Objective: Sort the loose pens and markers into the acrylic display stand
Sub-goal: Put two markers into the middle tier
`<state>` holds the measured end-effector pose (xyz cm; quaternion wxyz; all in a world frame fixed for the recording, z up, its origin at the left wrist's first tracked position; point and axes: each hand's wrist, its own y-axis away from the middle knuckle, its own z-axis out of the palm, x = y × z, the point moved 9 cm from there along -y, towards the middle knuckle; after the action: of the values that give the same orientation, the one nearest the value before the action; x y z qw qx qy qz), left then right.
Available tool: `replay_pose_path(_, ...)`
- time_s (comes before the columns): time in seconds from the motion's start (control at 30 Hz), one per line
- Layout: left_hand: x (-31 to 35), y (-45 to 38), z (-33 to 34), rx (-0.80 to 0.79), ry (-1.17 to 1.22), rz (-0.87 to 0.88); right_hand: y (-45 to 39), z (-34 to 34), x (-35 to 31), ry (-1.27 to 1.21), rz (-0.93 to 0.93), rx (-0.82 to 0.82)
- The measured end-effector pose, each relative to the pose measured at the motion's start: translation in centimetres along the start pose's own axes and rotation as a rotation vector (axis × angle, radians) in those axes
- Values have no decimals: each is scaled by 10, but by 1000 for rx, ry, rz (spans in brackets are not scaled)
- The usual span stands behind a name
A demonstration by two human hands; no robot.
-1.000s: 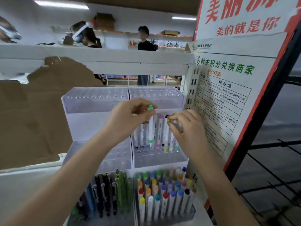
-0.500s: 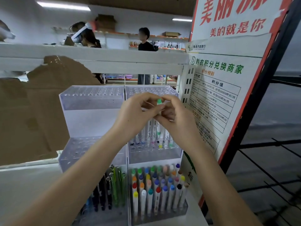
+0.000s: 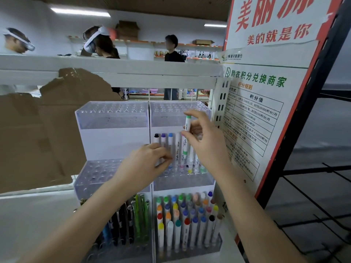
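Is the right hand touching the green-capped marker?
Touching: the head view shows the right hand pinching the green-capped marker between thumb and fingers.

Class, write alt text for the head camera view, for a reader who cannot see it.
A person's right hand pinches a green-capped marker upright above the middle tier of a clear acrylic display stand, while the left hand grips a marker standing in that tier. The bottom tier holds rows of colour-capped markers and dark pens.

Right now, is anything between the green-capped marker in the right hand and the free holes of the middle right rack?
The right hand holds the green-capped marker above the middle right rack. The standing markers crowd the row, and the left hand grips among them; holes further right look partly hidden.
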<state>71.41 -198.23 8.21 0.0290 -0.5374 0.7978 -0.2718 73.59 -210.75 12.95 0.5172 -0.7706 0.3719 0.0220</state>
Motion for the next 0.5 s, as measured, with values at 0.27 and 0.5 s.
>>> replay_pose_path(0.27, -2, 2, 5, -9, -14, 5, 13, 16, 11, 192, -92, 47)
replay_pose_path(0.5, -1, 0, 4, 9, 11, 3, 18, 15, 11, 301, -152, 112)
